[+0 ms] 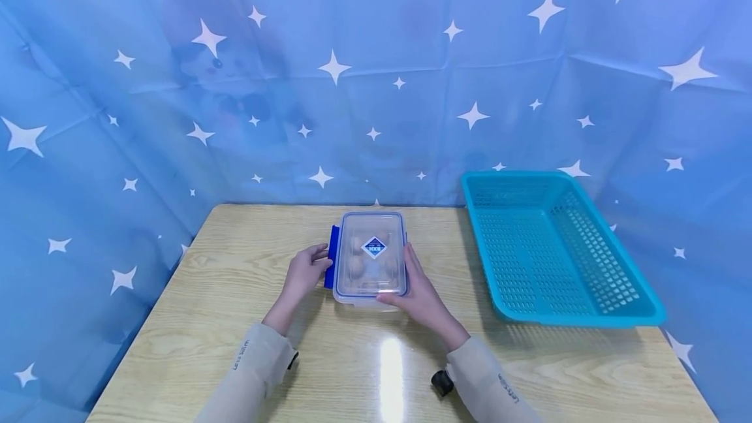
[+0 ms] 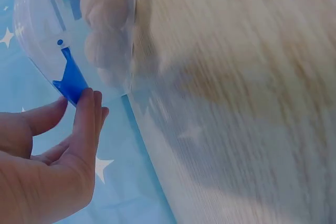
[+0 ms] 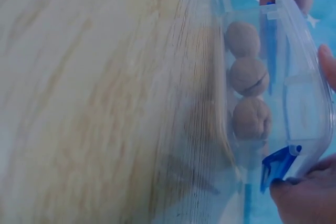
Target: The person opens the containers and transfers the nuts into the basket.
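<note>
A clear plastic food container point(image 1: 369, 273) with a blue-edged lid lies on the table. Several walnuts point(image 3: 251, 76) show through its wall. Its left blue latch point(image 1: 331, 256) sticks outward, and my left hand point(image 1: 304, 271) is at it. The left wrist view has that blue latch point(image 2: 72, 80) between the thumb and forefinger. My right hand point(image 1: 424, 299) holds the container's right side, thumb over the near corner of the lid and fingers along the side. In the right wrist view its fingers point(image 3: 307, 195) touch another blue latch point(image 3: 280, 165).
A turquoise perforated basket point(image 1: 613, 240) stands at the table's right, tilted in view. A blue curtain with white stars point(image 1: 376, 83) hangs behind the wooden table point(image 1: 247, 247).
</note>
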Motion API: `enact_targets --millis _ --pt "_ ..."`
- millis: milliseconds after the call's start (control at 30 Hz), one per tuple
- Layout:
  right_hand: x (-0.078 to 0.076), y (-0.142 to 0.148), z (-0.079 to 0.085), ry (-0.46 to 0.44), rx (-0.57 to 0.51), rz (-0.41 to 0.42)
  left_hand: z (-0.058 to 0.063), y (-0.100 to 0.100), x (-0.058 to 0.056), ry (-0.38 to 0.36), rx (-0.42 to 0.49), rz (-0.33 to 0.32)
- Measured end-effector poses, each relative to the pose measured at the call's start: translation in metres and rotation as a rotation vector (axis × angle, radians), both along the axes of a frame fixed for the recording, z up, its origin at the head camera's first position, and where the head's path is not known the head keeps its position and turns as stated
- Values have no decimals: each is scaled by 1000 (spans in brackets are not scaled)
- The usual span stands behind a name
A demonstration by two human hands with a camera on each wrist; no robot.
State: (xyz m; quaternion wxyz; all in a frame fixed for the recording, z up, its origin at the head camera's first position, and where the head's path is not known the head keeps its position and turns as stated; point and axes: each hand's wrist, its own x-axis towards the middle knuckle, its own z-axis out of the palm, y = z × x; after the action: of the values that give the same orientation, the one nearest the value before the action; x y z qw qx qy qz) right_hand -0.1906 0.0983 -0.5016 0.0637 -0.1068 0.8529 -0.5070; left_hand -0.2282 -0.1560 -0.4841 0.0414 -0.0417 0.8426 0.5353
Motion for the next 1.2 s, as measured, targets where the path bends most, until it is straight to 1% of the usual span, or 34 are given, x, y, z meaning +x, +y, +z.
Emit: enact_targets --millis 300,467,800,1033,1200 --pt "0 0 1 -5 9 -2 -3 0 3 18 -14 -6" --pt "0 0 0 -7 12 1 -2 -1 4 60 4 -18" --pt "0 0 0 -15 15 -2 6 3 8 98 96 -19" --pt "-1 0 1 -14 15 -3 12 4 10 97 85 -6" --pt "-1 0 0 -13 15 -4 13 5 12 92 77 -9"
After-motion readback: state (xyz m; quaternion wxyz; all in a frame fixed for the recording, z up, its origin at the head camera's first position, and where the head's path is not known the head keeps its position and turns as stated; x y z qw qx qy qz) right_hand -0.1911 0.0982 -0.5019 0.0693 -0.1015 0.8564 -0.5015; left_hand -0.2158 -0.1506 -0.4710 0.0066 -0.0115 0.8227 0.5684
